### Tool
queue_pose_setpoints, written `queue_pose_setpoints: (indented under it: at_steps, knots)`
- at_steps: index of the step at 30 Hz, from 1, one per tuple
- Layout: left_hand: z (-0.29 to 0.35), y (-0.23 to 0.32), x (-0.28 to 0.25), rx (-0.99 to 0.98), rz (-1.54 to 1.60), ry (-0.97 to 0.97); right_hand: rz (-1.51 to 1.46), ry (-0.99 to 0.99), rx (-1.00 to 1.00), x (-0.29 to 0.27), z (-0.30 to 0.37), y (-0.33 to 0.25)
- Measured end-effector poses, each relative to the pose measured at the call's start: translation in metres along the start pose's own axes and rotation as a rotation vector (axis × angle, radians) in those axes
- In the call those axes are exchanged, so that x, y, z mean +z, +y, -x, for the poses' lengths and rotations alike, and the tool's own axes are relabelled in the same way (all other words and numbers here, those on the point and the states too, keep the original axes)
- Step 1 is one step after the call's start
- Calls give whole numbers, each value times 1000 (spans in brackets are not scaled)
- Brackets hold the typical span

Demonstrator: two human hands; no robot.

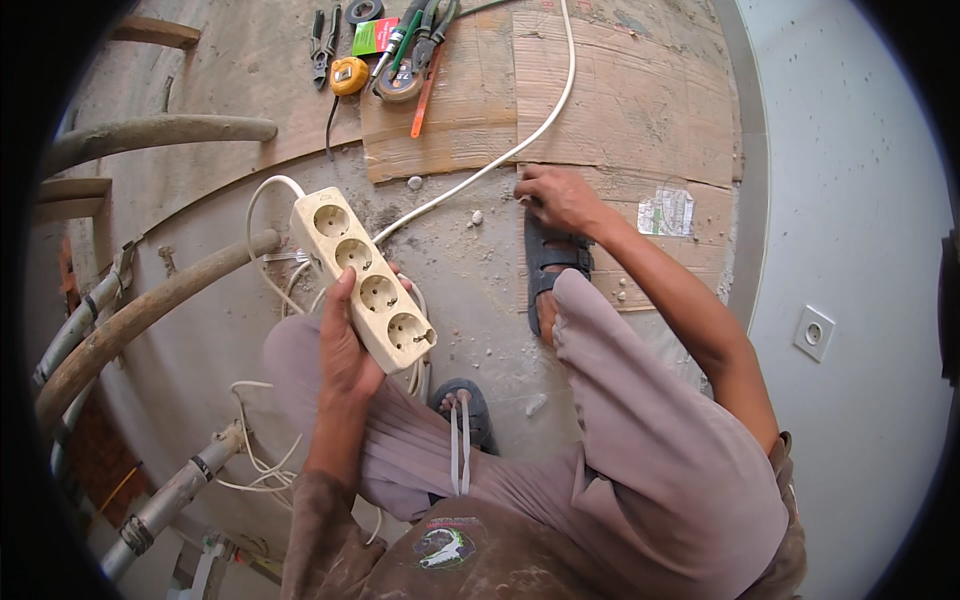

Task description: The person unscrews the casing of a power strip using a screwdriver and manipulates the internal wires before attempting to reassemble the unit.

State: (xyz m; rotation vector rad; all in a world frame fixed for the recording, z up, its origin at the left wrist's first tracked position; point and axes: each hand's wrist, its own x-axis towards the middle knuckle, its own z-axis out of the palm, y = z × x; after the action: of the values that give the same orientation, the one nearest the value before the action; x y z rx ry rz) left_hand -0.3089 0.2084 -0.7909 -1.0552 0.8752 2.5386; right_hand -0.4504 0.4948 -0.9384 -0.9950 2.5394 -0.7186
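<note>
Cardboard (630, 90), upper right | our left hand (350, 345) grasps power strip (366, 275), centre-left | likely light, rigid; hold sides | right hand (562, 198) curled, grip unclear

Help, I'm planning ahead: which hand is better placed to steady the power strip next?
Probably the left hand: it holds the power strip, while the right hand is apart from it, near the right sandal.

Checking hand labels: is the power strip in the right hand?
No, the left hand holds the power strip, while the right hand is apart from it.
</note>
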Motion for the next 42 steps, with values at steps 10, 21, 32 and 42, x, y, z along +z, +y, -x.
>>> queue_pose_setpoints:
  at_steps: [10,21,32,42]
  knots:
    - [-2,-13,-11,56,-26,-47,181,245,-115,58,-17,7]
    - [-6,-17,-13,-9,105,-78,307,127,-175,58,-18,3]
    - [-8,-6,-5,69,210,-243,-482,32,172,-50,-38,-95]
    - [-7,-6,-5,63,188,-265,-838,-120,-261,-71,-38,-184]
